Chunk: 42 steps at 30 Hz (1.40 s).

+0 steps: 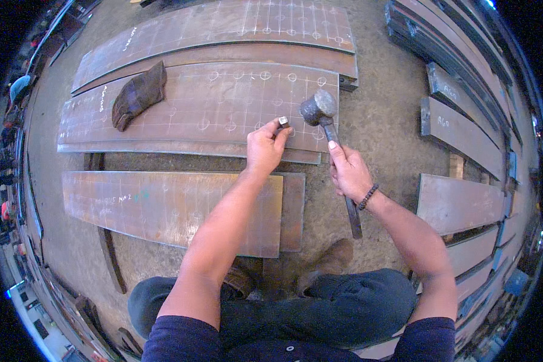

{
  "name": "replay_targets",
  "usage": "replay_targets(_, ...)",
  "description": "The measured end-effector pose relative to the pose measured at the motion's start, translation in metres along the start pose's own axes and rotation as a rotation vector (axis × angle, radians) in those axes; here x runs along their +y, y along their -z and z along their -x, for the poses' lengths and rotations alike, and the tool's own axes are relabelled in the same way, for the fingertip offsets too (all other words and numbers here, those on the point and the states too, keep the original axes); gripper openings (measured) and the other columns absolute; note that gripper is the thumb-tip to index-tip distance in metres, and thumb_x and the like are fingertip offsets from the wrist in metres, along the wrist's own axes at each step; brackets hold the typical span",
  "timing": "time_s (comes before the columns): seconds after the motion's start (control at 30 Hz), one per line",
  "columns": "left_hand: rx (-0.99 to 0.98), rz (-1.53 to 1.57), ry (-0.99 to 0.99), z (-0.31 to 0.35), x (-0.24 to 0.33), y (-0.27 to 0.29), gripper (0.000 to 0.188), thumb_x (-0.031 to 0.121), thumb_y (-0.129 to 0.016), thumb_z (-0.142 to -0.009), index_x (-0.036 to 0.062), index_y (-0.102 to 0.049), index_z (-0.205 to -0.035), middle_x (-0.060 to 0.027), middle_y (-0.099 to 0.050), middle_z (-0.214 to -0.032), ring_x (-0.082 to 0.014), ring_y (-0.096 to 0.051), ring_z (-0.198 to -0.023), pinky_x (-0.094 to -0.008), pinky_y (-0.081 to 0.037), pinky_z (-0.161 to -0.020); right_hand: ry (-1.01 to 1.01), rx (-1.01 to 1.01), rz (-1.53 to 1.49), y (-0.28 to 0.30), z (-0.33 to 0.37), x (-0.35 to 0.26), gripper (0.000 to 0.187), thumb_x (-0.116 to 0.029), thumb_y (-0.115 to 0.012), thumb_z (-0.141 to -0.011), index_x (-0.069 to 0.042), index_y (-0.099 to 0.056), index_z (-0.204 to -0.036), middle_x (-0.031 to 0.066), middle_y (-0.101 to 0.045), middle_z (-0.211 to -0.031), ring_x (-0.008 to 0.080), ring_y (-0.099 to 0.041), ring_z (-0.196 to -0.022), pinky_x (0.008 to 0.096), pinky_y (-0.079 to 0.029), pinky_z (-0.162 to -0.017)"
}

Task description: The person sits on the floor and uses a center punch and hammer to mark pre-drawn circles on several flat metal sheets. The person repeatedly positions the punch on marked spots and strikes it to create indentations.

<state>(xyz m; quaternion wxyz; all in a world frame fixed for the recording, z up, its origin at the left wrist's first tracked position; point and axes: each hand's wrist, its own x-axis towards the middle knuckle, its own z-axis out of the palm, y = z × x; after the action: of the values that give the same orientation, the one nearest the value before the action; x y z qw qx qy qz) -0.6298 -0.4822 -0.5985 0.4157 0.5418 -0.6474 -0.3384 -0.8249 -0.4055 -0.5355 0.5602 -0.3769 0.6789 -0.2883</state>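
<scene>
My left hand (266, 145) pinches a short metal punch (283, 122), its bright square top showing above the fingers. The punch stands over a chalk-marked steel plate (187, 99); its lower tip is hidden by my hand. Wrapped round the handle of a hammer (356, 218), my right hand (351, 174) is just off the plate's right end. The heavy, worn hammer head (318, 108) is raised beside the punch, apart from it. White chalk lines and circles cover the plate. A dark work glove (140, 95) lies on the plate's left part.
Another marked plate (217, 27) lies beyond, and a shorter rusty plate (175, 208) lies nearer my boots (329, 265). Stacked steel plates (461, 205) line the right side. Concrete floor (380, 108) shows between the stacks. Dark bars (110, 259) support the near plate.
</scene>
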Motion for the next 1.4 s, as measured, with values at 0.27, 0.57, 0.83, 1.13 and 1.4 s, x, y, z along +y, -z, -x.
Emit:
replay_targets(0.27, 0.200, 0.378, 0.346, -0.001, -0.006, 0.029, 0.013, 0.015, -0.071, -0.087, 0.0031, -0.069, -0.090, 0.0038, -0.058, -0.065, -0.0037, -0.047, -0.052, -0.0228, -0.038, -0.046, -0.038, 0.032, -0.041, -0.009, -0.003, 0.023, 0.037, -0.042, -0.055, -0.096, -0.011, -0.041, -0.080, -0.0024, -0.040, -0.055, 0.0082, -0.037, -0.038, 0.0277, -0.033, -0.033)
replay_targets(0.57, 0.205, 0.425, 0.353, 0.005, -0.023, 0.040, 0.014, 0.014, -0.071, -0.088, 0.0008, -0.067, -0.089, 0.0010, -0.061, -0.068, -0.0047, -0.046, -0.049, -0.0225, -0.038, -0.044, -0.096, -0.067, -0.176, -0.005, -0.004, 0.034, 0.032, -0.036, -0.056, -0.096, -0.013, -0.039, -0.081, -0.0044, -0.037, -0.055, 0.0070, -0.035, -0.038, 0.0273, -0.032, -0.033)
replay_targets(0.83, 0.240, 0.373, 0.385, 0.003, -0.019, 0.029, 0.012, 0.013, -0.070, -0.089, 0.0016, -0.067, -0.091, 0.0004, -0.064, -0.074, -0.0033, -0.047, -0.050, -0.0223, -0.038, -0.041, 0.065, -0.015, 0.035, -0.001, -0.010, 0.045, 0.037, -0.034, -0.056, -0.094, -0.006, -0.049, -0.072, 0.0002, -0.047, -0.051, 0.0129, -0.049, -0.040, 0.0334, -0.040, -0.040)
replay_targets(1.13, 0.223, 0.356, 0.371, 0.006, -0.026, 0.027, 0.012, 0.014, -0.070, -0.089, 0.0024, -0.067, -0.093, 0.0018, -0.064, -0.075, -0.0030, -0.048, -0.052, -0.0218, -0.038, -0.042, 0.052, -0.030, -0.009, -0.003, -0.009, 0.044, 0.033, -0.032, -0.056, -0.094, -0.006, -0.050, -0.073, 0.0001, -0.048, -0.053, 0.0124, -0.048, -0.045, 0.0341, -0.040, -0.043)
replay_targets(1.4, 0.226, 0.301, 0.410, 0.004, -0.026, 0.027, 0.014, 0.015, -0.071, -0.089, 0.0023, -0.068, -0.095, 0.0015, -0.065, -0.076, -0.0032, -0.048, -0.052, -0.0216, -0.038, -0.042, 0.011, -0.075, -0.040, -0.002, -0.011, 0.044, 0.031, -0.032, -0.056, -0.095, -0.008, -0.043, -0.083, -0.0015, -0.042, -0.056, 0.0090, -0.041, -0.036, 0.0290, -0.035, -0.032)
